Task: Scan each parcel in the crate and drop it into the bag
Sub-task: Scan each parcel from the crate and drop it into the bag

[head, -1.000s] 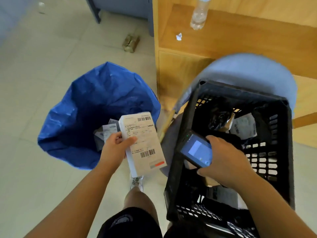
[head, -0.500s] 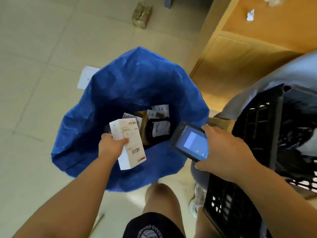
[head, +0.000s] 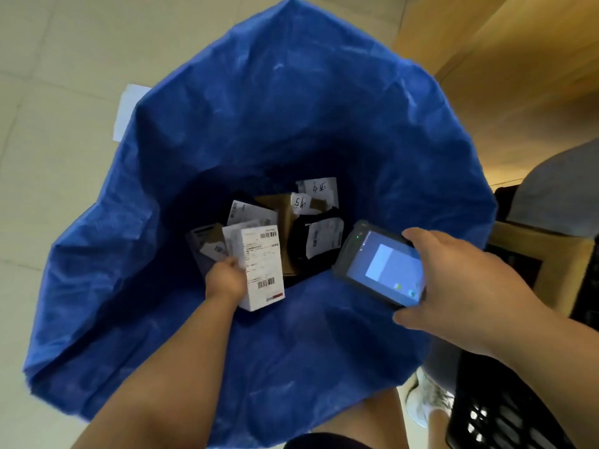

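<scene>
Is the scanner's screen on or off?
On. The scanner in the right hand shows a lit blue screen with a pale window on it, and a small green light glows near its corner.

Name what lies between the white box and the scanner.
Head view: between the white box and the scanner lie a brown carton and a black labelled parcel, down in the blue bag.

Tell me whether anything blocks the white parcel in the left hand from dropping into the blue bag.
Nothing visible does. The left hand holds the white parcel inside the open blue bag, above parcels already at the bottom. The scanner in the right hand is off to one side, not beneath it.
</scene>
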The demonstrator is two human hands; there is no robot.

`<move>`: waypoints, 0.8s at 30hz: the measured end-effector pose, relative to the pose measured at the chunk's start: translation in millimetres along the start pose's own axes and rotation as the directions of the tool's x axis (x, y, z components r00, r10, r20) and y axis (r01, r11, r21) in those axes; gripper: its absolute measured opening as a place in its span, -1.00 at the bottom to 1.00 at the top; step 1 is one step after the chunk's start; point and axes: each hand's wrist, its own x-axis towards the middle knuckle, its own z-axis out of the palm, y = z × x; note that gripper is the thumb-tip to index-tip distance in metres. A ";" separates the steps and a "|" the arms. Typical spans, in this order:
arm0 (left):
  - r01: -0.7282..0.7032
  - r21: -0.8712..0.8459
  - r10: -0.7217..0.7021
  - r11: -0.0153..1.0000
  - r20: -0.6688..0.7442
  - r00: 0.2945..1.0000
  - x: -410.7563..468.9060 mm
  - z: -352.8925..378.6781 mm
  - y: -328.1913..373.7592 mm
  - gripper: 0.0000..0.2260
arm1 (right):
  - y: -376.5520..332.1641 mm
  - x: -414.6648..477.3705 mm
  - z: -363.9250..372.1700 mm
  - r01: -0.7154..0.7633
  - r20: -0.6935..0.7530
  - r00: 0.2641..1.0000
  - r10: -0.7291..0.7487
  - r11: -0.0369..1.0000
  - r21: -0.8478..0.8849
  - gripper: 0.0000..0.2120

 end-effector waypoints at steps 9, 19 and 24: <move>-0.085 0.180 0.037 0.980 0.255 0.966 -30.4 -10.0 0.8 -0.71 | 2.4 -17.0 -18.9 -0.043 0.022 0.999 0.043 0.999 0.012 -0.25; -0.354 0.361 0.246 0.863 0.313 0.917 -127.5 -60.7 62.2 -0.73 | 43.1 -111.2 -58.4 -0.130 -0.005 0.991 0.132 0.986 0.107 -0.33; -0.507 0.398 0.401 0.765 0.322 0.857 -205.7 -66.3 114.6 -0.67 | 84.2 -179.4 -67.0 -0.177 -0.033 0.982 0.186 0.969 0.174 -0.22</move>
